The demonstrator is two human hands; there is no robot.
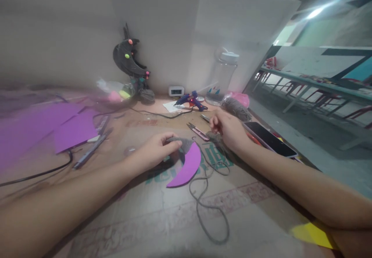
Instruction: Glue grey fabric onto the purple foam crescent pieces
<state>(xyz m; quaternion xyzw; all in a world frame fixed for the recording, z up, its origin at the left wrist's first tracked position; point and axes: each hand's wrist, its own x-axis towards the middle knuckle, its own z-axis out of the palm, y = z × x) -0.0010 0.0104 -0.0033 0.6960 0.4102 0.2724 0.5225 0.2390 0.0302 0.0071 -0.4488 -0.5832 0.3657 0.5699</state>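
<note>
My left hand [162,147] pinches the upper end of a purple crescent [190,165], apparently cut from foam or card. Grey yarn is wrapped round that end, and the lower tip points toward me, bare. A loose strand of grey yarn [213,207] trails in loops on the right of the crescent. My right hand [229,130] is curled above the work surface, beside a small heap of grey yarn [215,138]. What its fingers hold, if anything, is hidden. Pink-handled thread snips [198,131] lie just left of it.
Behind stand a blue glue gun [191,101], a small digital clock [176,91] and a clear bottle [222,76]. A grey yarn skein [236,109] and a phone [270,138] lie right. Purple sheets [75,128] and a pen [89,151] lie left. A dark crescent ornament [124,58] leans behind.
</note>
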